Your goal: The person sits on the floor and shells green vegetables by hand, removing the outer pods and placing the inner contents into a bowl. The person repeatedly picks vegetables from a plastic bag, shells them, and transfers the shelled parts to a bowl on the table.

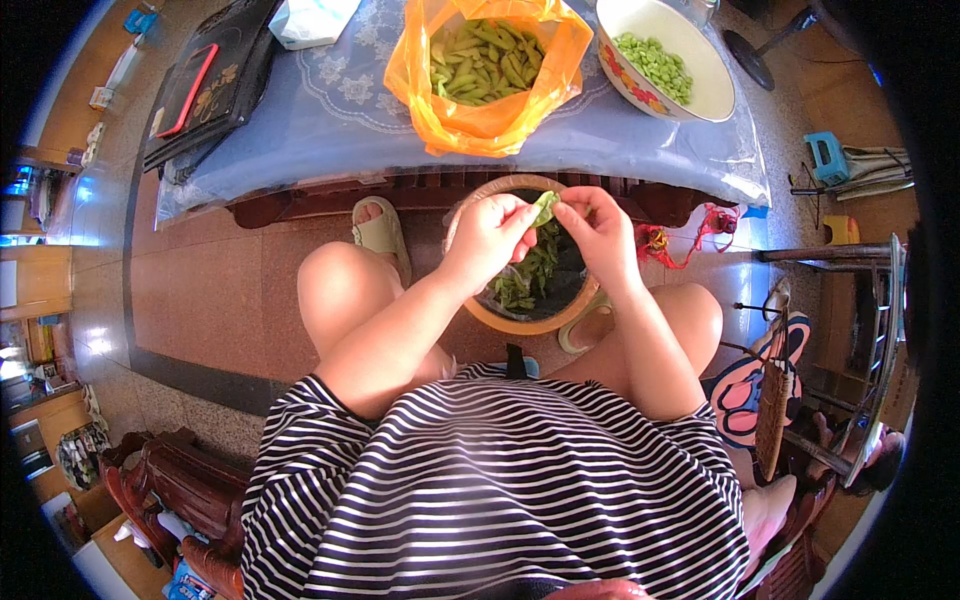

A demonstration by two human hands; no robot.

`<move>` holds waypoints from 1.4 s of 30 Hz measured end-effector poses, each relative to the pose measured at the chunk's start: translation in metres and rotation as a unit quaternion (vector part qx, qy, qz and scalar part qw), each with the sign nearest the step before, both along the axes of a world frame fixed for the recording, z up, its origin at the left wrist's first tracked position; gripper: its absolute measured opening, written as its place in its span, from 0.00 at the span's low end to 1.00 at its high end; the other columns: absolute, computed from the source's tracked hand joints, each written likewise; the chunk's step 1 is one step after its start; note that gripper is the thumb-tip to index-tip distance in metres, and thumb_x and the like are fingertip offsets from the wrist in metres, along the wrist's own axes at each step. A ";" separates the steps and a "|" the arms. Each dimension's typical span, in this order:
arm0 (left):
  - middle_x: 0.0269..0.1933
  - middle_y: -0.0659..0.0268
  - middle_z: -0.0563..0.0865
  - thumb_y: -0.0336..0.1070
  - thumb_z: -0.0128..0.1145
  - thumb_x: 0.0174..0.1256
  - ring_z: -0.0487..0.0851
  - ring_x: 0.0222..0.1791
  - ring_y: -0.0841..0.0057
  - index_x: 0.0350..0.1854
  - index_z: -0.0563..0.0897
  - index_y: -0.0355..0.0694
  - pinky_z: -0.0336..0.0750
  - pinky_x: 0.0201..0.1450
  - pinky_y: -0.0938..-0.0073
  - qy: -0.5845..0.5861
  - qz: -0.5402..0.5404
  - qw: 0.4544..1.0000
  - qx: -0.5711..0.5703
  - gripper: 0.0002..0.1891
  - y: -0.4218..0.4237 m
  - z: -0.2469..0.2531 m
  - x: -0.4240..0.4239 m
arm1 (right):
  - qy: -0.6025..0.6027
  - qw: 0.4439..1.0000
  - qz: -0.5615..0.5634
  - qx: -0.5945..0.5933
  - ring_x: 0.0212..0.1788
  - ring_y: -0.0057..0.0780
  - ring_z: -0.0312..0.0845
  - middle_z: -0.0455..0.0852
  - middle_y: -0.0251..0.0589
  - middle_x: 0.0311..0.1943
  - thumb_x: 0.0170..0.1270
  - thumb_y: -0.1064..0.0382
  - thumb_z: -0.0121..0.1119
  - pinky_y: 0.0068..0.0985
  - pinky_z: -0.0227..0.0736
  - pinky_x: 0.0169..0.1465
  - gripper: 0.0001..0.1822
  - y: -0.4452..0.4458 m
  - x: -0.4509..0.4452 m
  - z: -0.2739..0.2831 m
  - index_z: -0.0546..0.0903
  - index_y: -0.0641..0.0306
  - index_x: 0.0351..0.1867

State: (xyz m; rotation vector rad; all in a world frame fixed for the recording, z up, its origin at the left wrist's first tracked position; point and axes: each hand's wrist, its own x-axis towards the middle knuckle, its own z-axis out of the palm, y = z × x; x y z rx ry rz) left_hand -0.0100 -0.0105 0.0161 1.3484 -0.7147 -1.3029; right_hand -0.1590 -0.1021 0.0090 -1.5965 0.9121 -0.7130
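Note:
Between my fingertips is a green soybean pod (544, 208), gripped at one end by my left hand (491, 232) and at the other by my right hand (600, 229). Both hands are above a round bin (532, 328) with a tan rim and a dark lining. Empty-looking pods (525, 281) lie inside it. Beyond my hands, an orange plastic bag (480, 139) stands open on the table, full of whole pods (487, 64). To its right is a white enamel basin (709, 82) with a red flower pattern, holding shelled green beans (660, 66).
A blue cloth under clear plastic covers the table (315, 135). A red-edged phone (187, 90) lies on a black tray (232, 75) at the left. Red cord (686, 251) is on the right, near a metal rack (885, 315). Another person's foot (772, 502) shows lower right.

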 end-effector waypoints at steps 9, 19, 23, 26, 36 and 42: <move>0.25 0.69 0.82 0.29 0.53 0.69 0.77 0.22 0.88 0.35 0.81 0.32 0.71 0.24 0.85 -0.131 -0.015 0.990 -0.042 0.06 0.001 -0.002 -0.002 | 0.119 0.954 0.088 -0.261 0.27 0.38 0.76 0.76 0.43 0.27 0.53 0.66 0.66 0.31 0.72 0.32 0.09 0.005 0.000 0.021 0.83 0.66 0.34; 0.24 0.60 0.84 0.26 0.56 0.60 0.82 0.23 0.79 0.33 0.81 0.30 0.74 0.26 0.77 -0.270 -0.015 0.957 -0.107 0.04 0.004 -0.008 -0.003 | 0.108 0.948 0.071 -0.292 0.25 0.41 0.75 0.78 0.45 0.25 0.54 0.68 0.63 0.33 0.72 0.31 0.08 0.012 0.005 0.010 0.77 0.66 0.33; 0.24 0.56 0.83 0.25 0.57 0.57 0.82 0.24 0.72 0.32 0.81 0.30 0.74 0.28 0.74 -0.178 -0.011 0.983 -0.031 0.04 0.003 -0.004 -0.005 | 0.084 0.979 0.021 -0.182 0.25 0.31 0.74 0.77 0.37 0.24 0.56 0.69 0.60 0.28 0.71 0.30 0.05 0.013 0.006 0.007 0.76 0.65 0.32; 0.25 0.51 0.83 0.26 0.58 0.53 0.84 0.25 0.62 0.29 0.81 0.31 0.76 0.31 0.67 -0.351 -0.041 0.930 -0.101 0.04 0.003 -0.010 0.000 | -0.094 0.977 0.005 0.193 0.21 0.17 0.61 0.68 0.27 0.22 0.62 0.66 0.52 0.17 0.57 0.23 0.04 -0.002 -0.001 0.007 0.72 0.61 0.29; 0.41 0.46 0.80 0.32 0.59 0.54 0.82 0.39 0.50 0.39 0.76 0.31 0.77 0.44 0.57 -0.500 -0.125 0.852 -0.094 0.13 0.012 -0.026 -0.011 | -0.236 0.960 -0.066 0.132 0.20 0.15 0.59 0.77 0.39 0.29 0.67 0.65 0.50 0.12 0.55 0.21 0.06 -0.145 0.000 0.130 0.76 0.66 0.37; 0.39 0.50 0.81 0.39 0.60 0.57 0.82 0.40 0.53 0.44 0.80 0.33 0.77 0.42 0.56 -0.511 -0.234 0.824 -0.075 0.16 0.009 -0.026 -0.012 | 0.337 0.688 -0.082 -0.638 0.49 0.45 0.80 0.84 0.50 0.42 0.64 0.63 0.54 0.35 0.71 0.56 0.11 -0.227 -0.012 0.089 0.83 0.61 0.44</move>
